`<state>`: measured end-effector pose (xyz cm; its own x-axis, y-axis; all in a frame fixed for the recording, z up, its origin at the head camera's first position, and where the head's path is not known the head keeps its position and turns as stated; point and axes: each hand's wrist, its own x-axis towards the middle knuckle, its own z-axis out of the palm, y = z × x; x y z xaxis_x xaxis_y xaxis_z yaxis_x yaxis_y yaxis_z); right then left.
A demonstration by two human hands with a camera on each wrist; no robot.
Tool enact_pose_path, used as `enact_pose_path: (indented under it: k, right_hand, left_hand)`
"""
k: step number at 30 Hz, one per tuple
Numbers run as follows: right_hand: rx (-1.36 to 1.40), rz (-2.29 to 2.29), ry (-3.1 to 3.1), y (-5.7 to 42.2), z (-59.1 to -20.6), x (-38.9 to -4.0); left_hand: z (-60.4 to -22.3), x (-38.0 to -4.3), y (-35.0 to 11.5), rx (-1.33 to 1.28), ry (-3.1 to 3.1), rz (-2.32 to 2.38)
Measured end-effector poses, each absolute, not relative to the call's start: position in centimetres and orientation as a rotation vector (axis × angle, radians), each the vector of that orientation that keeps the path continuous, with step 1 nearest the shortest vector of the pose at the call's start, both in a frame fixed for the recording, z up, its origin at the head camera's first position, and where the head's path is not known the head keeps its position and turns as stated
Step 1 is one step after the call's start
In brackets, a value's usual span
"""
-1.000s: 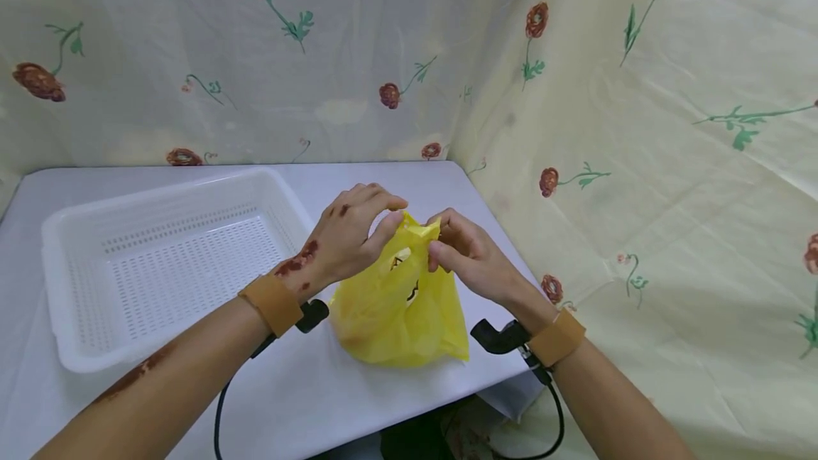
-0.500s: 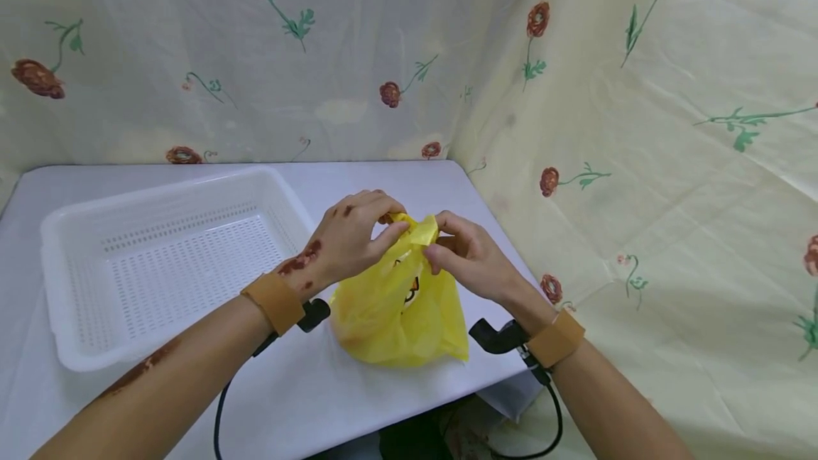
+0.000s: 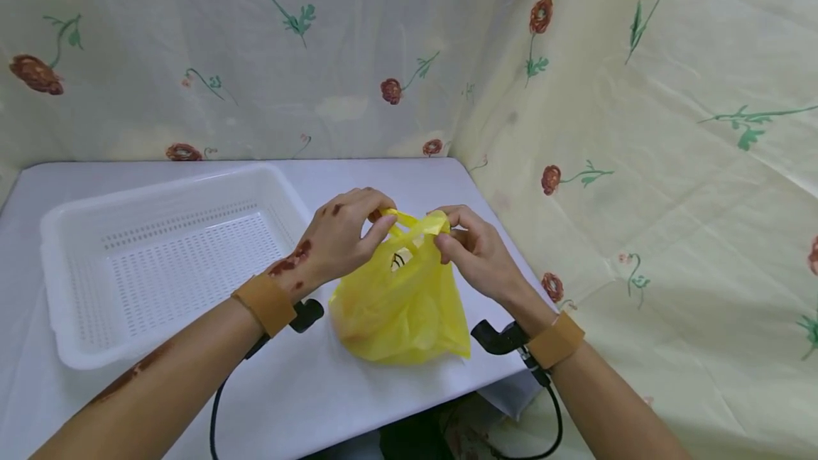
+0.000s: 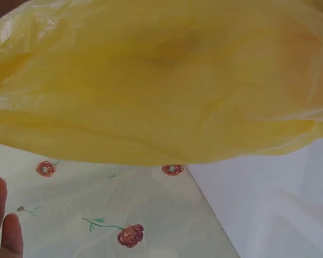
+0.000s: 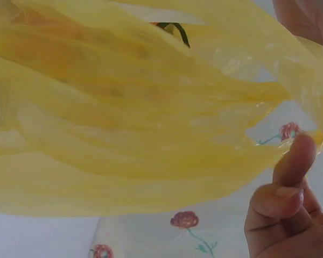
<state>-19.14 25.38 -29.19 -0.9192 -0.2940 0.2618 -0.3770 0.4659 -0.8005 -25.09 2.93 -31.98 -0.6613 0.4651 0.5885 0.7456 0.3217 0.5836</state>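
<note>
A yellow plastic bag (image 3: pixel 402 311) stands on the white table, bulging at its lower part; what lies inside shows only as faint orange-brown shapes through the film. My left hand (image 3: pixel 351 233) pinches the left side of the bag's top edge between thumb and fingers. On the other side, my right hand (image 3: pixel 473 247) pinches the top right edge. Between the hands the bag's top is stretched, with a gap showing below it. The right wrist view has the bag's film (image 5: pixel 124 123) filling most of it, beside the right thumb and curled fingers.
A white perforated plastic basket (image 3: pixel 179 275) sits on the left of the white-covered table (image 3: pixel 287 403). Flower-patterned cloth (image 3: pixel 345 55) hangs behind and to the right. The table's front edge runs below the bag. Each wrist wears a strap with a small camera and cable.
My hands have moved slightly apart, the left one to the left and the right one to the right. The bag's top between them has widened, and the left hand now pinches its edge.
</note>
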Motion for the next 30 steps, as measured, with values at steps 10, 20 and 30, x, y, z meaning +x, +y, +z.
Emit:
enact_pose_path:
  k: [10,20,30]
  right_hand:
    - [0.402,1.505,-2.579,25.9,-30.1,-19.8]
    - [0.237,1.827,-2.449,25.4,-30.2,-19.7]
    - [0.528,2.453,-2.201,25.2,-30.1,-19.6]
  left_hand:
    - [-32.5,-24.8,1.9,-1.055,-2.279,-1.282]
    - [-33.3,-24.9,1.3,-1.04,-2.282,-1.283]
    - [-33.8,-24.8,1.1,-1.062,-2.242,-1.261]
